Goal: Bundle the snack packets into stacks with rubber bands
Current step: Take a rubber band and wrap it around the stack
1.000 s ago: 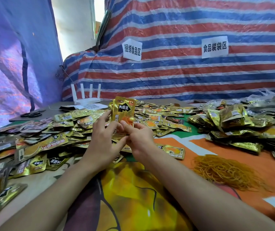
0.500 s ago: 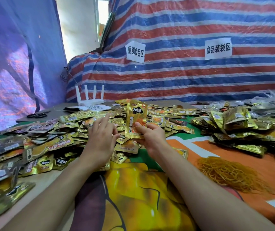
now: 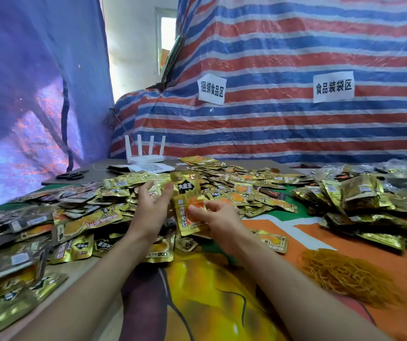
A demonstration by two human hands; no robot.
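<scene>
Head view: right hand (image 3: pixel 218 217) grip pinching upright packet (image 3: pixel 185 191); left hand (image 3: pixel 152 212) grip wide beside its left edge.

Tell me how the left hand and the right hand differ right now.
The left hand is open, fingers spread; the right hand pinches a gold packet. The left hand holds nothing; the right hand holds that packet upright. Both are bare, above the pile of loose packets.

One gold snack packet (image 3: pixel 186 200) stands upright at frame centre, loose gold packets (image 3: pixel 86 217) heaped across mid-frame, tangled orange rubber bands (image 3: pixel 345 274) lower right.
</scene>
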